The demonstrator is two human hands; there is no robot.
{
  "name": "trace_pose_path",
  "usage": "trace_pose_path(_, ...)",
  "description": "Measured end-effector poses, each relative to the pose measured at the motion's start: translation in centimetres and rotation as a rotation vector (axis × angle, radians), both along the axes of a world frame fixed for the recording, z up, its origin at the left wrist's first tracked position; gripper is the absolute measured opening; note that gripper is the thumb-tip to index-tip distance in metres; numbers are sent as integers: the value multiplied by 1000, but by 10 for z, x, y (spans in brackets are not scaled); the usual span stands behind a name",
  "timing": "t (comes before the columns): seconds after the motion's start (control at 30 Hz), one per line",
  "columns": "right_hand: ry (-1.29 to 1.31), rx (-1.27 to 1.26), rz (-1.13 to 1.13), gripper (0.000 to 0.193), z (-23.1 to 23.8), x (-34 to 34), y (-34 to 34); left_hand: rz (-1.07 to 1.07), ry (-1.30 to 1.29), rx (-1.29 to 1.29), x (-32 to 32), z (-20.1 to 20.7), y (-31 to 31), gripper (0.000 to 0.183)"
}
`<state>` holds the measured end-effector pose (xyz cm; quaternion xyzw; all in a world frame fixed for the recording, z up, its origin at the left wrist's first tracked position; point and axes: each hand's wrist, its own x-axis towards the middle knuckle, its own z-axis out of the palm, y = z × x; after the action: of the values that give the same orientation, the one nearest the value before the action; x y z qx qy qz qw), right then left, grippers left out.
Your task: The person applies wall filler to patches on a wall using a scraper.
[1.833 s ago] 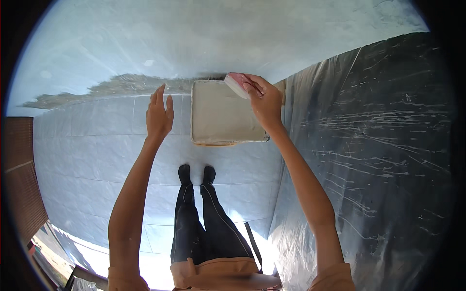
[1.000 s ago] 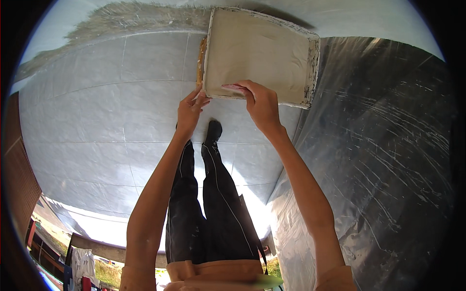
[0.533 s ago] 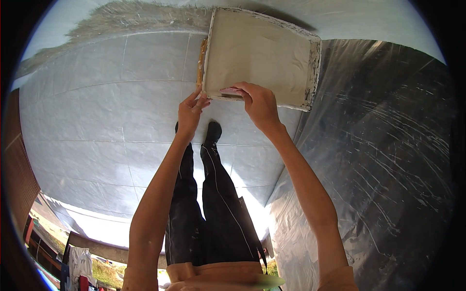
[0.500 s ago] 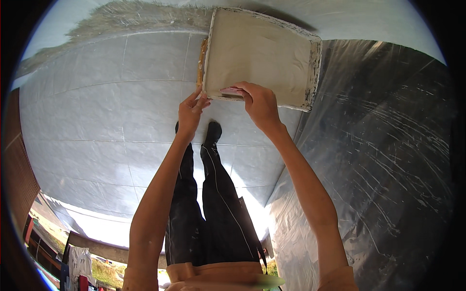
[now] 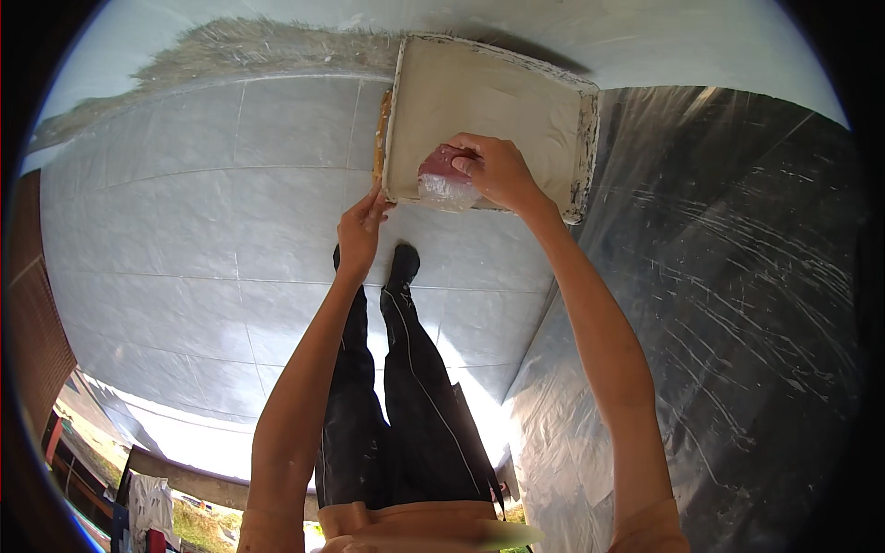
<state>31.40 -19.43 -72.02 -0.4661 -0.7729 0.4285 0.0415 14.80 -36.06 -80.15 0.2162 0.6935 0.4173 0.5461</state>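
Note:
A shallow rectangular tray [image 5: 587,157] with a pale, plaster-crusted rim holds a layer of smooth beige paste. My left hand [image 5: 360,230] is closed on the tray's near left corner, gripping its edge between thumb and fingers. Over the near side of the tray, my right hand [image 5: 501,172] grips a flat scraper [image 5: 449,166]. This scraper is dark pinkish red where I hold it and has a translucent, whitish lower part. Its face is turned toward me, and its lower edge is at the tray's near rim. A yellow-brown strip [image 5: 381,138] runs along the tray's left side.
Grey tiled floor [image 5: 157,221] spreads under my black shoes [image 5: 404,264]. Dark, scratched plastic sheeting [image 5: 728,304] covers the right side. A pale surface with a rough grey patch [image 5: 258,46] lies beyond the tray. White cloth [image 5: 149,505] hangs at the lower left.
The scraper has turned from nearly edge-on to showing its broad face, lifting slightly off the paste. My right hand has rotated with it. My left hand stays at the corner.

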Motion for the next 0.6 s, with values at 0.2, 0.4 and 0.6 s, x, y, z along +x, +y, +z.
trace_pose_path(0.2,268,-427,-370,23,55,8,-3,7,387,17,-23,61,16,42)
trace_pose_path(0.4,746,-629,-666,32,178,2,0,35,485,322,-60,171,72,44)
trace_pose_path(0.6,1165,-478,-653,30,324,2,20,18,603,643,-82,324,133,43)
